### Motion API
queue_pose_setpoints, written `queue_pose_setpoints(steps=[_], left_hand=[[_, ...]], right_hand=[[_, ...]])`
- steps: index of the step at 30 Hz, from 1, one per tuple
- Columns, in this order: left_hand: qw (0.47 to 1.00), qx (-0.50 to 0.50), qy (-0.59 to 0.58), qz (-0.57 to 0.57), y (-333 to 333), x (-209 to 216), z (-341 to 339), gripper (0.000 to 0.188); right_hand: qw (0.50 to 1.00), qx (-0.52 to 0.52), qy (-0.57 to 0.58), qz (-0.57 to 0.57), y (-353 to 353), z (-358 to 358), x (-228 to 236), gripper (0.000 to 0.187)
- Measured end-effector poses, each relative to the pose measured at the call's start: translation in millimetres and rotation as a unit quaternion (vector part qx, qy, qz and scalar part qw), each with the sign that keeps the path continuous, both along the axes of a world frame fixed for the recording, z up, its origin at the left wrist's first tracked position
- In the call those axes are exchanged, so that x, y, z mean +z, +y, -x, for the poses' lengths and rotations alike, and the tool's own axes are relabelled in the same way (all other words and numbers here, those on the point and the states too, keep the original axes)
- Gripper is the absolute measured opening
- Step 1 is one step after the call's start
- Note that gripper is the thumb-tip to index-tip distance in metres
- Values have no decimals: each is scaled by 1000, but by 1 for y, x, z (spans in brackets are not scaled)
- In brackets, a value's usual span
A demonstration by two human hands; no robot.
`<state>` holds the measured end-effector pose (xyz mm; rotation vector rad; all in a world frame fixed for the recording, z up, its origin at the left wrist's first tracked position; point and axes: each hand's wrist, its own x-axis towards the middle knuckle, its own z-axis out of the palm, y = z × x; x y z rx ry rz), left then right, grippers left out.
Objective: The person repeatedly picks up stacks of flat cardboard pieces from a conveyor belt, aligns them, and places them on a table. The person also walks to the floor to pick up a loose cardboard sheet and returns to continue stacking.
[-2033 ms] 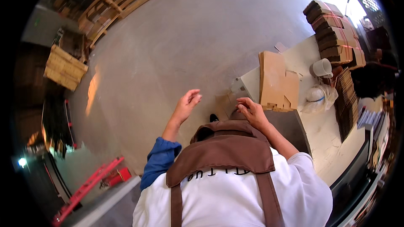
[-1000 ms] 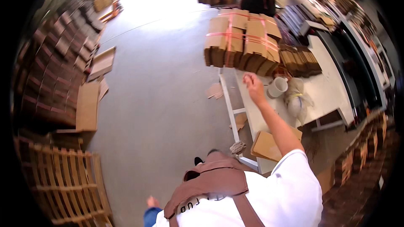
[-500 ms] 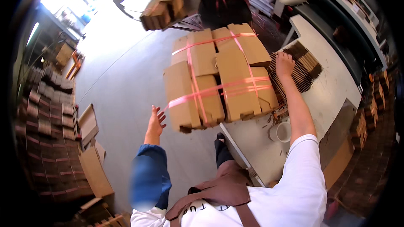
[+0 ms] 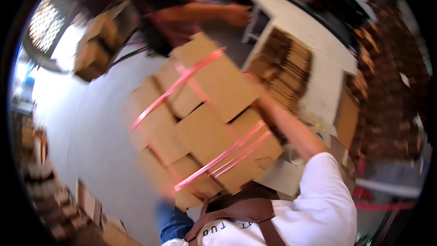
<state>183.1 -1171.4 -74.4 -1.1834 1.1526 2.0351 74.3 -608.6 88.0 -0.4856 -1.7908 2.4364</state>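
Observation:
A strapped bundle of flat brown cardboard pieces (image 4: 205, 123), bound crosswise with pink plastic strap, is tilted close in front of my body. My right hand (image 4: 254, 84) grips its far right side; the fingers are mostly hidden behind the cardboard. At the near left edge, my left hand (image 4: 168, 193) supports the bundle, blurred and largely covered by it. A blue sleeve covers my left forearm.
A co-worker in dark clothes stands beyond the bundle, one arm (image 4: 195, 12) stretched right. Another cardboard bundle (image 4: 95, 48) is at far left. Stacked cardboard pieces (image 4: 284, 64) lie on the white table (image 4: 327, 59). Cardboard piles (image 4: 391, 86) line the right side.
The bundle has come off the table, nearer to me, and turned. My left hand has closed in on its near left side. The co-worker's arm now reaches right. My view has swung right.

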Motion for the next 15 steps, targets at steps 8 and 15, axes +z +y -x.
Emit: queue_pose_setpoints(steps=[8,15], left_hand=[[997,-75,15,-7,20,-31,32,68],[982,-179,64,-23,15,-9,44,67]], right_hand=[[994,-37,-28,-101,-51,-29,43,69],[966,-164,-7,-202,-105,-152,111,67]])
